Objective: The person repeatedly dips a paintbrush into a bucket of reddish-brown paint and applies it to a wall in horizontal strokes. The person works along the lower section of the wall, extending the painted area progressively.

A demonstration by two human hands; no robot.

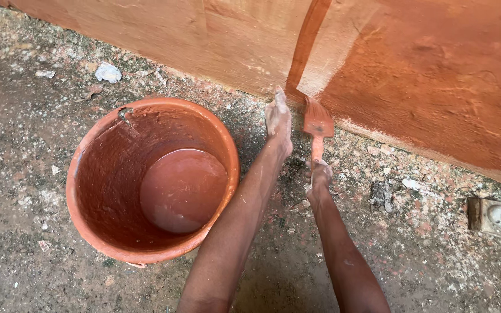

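Observation:
My right hand [319, 175] grips the handle of a paint-covered brush [318, 122], whose bristles touch the base of the terracotta-coloured wall [436, 69]. My left hand [278, 119] is stretched flat, fingers together, its tips at the foot of the wall just left of the brush; it holds nothing. An orange bucket [88, 156] stands on the ground left of my left arm, with reddish-brown paint [182, 188] pooled in its bottom.
The ground [24, 191] is rough speckled concrete strewn with small chips and a pale stone [108, 72]. A darker wet stripe [305, 43] runs down the wall. A small pipe fitting [497, 215] sits at the right edge.

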